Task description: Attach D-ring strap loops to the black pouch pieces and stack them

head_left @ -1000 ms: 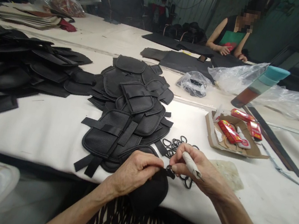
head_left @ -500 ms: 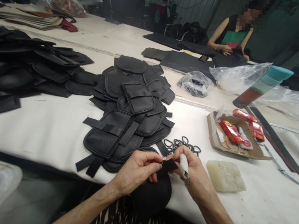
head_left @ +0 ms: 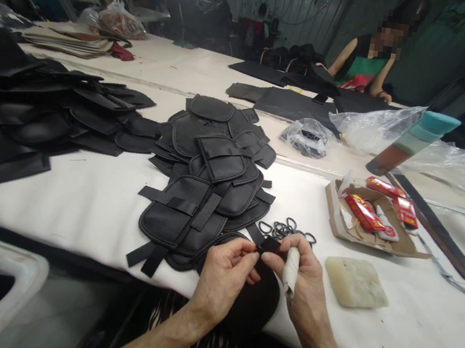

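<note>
My left hand (head_left: 228, 273) is closed, its thumb and fingertips pinching the edge of a black strap (head_left: 270, 245). The fingers of my right hand (head_left: 306, 280) close on the same strap from the other side. A white wrapped tube shape (head_left: 291, 266) lies along that hand; whether it is a bandaged finger or a held item I cannot tell. Below the strap hangs a dark rounded black panel (head_left: 258, 304) over the table's front edge. Just beyond my fingers lies a small heap of black D-rings (head_left: 288, 228). Where the fingertips meet, details are hidden.
Stitched black leather-like pieces with straps (head_left: 174, 209) are piled ahead, with a larger dark pile (head_left: 43, 114) at left. At right are a cardboard tray (head_left: 338, 229) of red boxes, a yellowish block (head_left: 356, 283) and a bottle (head_left: 414, 144). A person (head_left: 364, 65) works across the table.
The view has shifted, so things appear farther right and lower. The strap between my hands has turned, its end now nearer my right fingers. Across the table, the person's hands have moved apart.
</note>
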`<state>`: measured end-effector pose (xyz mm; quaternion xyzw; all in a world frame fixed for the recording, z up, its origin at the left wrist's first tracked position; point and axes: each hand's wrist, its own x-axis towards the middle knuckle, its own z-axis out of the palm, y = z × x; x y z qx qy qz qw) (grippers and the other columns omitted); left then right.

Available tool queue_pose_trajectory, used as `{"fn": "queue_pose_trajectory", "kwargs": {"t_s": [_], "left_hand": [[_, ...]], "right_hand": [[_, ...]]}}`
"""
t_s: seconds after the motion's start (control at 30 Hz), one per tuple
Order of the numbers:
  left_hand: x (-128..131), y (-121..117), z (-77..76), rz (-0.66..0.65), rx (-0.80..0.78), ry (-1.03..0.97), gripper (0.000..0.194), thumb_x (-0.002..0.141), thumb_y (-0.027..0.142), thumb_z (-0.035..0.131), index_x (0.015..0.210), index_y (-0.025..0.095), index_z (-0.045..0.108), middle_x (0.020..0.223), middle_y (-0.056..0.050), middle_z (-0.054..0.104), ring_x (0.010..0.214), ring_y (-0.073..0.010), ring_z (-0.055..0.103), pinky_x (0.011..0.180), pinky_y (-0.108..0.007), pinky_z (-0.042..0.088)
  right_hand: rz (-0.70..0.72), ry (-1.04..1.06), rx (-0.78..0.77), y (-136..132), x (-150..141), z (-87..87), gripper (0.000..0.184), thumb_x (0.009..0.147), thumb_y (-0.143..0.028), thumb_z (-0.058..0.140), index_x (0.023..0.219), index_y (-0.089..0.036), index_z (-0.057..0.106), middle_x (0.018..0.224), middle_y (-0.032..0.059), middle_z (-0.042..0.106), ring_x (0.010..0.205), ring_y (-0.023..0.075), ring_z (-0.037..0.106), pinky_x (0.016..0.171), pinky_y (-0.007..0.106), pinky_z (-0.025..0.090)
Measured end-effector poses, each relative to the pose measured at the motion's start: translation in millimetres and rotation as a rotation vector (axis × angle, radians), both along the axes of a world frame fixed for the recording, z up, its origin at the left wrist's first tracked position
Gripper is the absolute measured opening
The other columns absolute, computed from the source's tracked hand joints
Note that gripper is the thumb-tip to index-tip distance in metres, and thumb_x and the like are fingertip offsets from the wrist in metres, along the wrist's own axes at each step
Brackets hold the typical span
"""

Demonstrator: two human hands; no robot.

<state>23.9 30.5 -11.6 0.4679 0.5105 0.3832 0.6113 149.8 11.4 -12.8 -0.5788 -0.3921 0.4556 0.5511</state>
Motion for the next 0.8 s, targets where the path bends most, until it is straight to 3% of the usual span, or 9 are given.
{"fn": "queue_pose_trajectory", "kwargs": {"t_s": [0.13, 0.23, 0.3, 0.4, 0.5, 0.57, 0.67, 0.8], "left_hand": [[-6, -2, 7.6, 0.023, 0.050, 0.034, 0.015, 0.075, 0.026, 0.062, 0.086, 0.016, 0.062, 0.061, 0.001, 0.061, 0.049, -0.0111, 0.058, 0.047, -0.019, 0.046], [-17, -3, 12.2, 0.049, 0.027, 0.018, 0.016, 0.075, 0.033, 0.066, 0.076, 0.018, 0.059, 0.047, 0.007, 0.050, 0.036, -0.0062, 0.045, 0.037, -0.016, 0.035], [-25, -3, 11.1, -0.074, -0.182, -0.127, 0.030, 0.077, 0.044, 0.061, 0.066, 0.017, 0.056, 0.042, 0.006, 0.048, 0.030, -0.0056, 0.039, 0.032, -0.016, 0.030], [-33, -1, 6.0, -0.314, -0.631, -0.402, 0.049, 0.082, 0.056, 0.047, 0.069, 0.012, 0.062, 0.056, -0.006, 0.063, 0.037, -0.0113, 0.054, 0.035, -0.020, 0.040], [-37, 0, 5.7, -0.302, -0.849, -0.547, 0.055, 0.086, 0.054, 0.041, 0.079, 0.006, 0.067, 0.070, -0.012, 0.069, 0.058, -0.0184, 0.067, 0.054, -0.028, 0.053], [-38, -1, 9.4, -0.216, -0.845, -0.584, 0.042, 0.085, 0.045, 0.050, 0.075, 0.007, 0.068, 0.069, -0.010, 0.070, 0.060, -0.0180, 0.067, 0.059, -0.030, 0.054], [-36, -4, 14.5, -0.096, -0.769, -0.571, 0.018, 0.074, 0.026, 0.067, 0.065, 0.010, 0.067, 0.060, -0.004, 0.067, 0.052, -0.0128, 0.061, 0.053, -0.024, 0.050], [-30, -6, 11.2, 0.014, -0.629, -0.514, 0.012, 0.068, 0.017, 0.071, 0.063, 0.006, 0.070, 0.060, -0.006, 0.067, 0.058, -0.0111, 0.061, 0.061, -0.019, 0.048]], "right_hand": [[0.018, -0.007, -0.003, 2, 6, 3.9, 0.028, 0.064, -0.025, 0.074, 0.072, -0.022, 0.047, 0.057, -0.0095, 0.042, 0.048, 0.0075, 0.034, 0.043, 0.019, 0.028], [0.028, -0.107, 0.011, 4, 11, 12.3, 0.026, 0.067, -0.025, 0.073, 0.072, -0.022, 0.048, 0.058, -0.0090, 0.044, 0.048, 0.0076, 0.034, 0.042, 0.019, 0.028], [0.043, -0.222, 0.076, 4, 12, 18.8, 0.022, 0.070, -0.023, 0.070, 0.072, -0.022, 0.047, 0.062, -0.0072, 0.050, 0.050, 0.0086, 0.039, 0.045, 0.020, 0.032], [0.139, -0.432, 0.261, 1, 7, 26.3, 0.016, 0.076, -0.016, 0.062, 0.072, -0.022, 0.047, 0.074, -0.0028, 0.059, 0.063, 0.0122, 0.052, 0.054, 0.022, 0.040], [0.302, -0.645, 0.526, -7, -4, 30.0, 0.016, 0.081, -0.007, 0.049, 0.075, -0.022, 0.048, 0.078, 0.0004, 0.062, 0.069, 0.0139, 0.055, 0.061, 0.025, 0.043], [0.385, -0.753, 0.687, -14, -13, 30.4, 0.022, 0.084, -0.003, 0.040, 0.074, -0.020, 0.048, 0.076, 0.0024, 0.063, 0.067, 0.0140, 0.054, 0.059, 0.025, 0.043], [0.442, -0.834, 0.836, -23, -23, 26.2, 0.029, 0.087, -0.003, 0.035, 0.067, -0.018, 0.049, 0.070, 0.0042, 0.063, 0.063, 0.0135, 0.052, 0.055, 0.025, 0.042], [0.464, -0.885, 0.856, -29, -25, 14.6, 0.030, 0.086, -0.001, 0.037, 0.063, -0.017, 0.048, 0.069, 0.0050, 0.063, 0.064, 0.0141, 0.052, 0.059, 0.026, 0.045]]}}
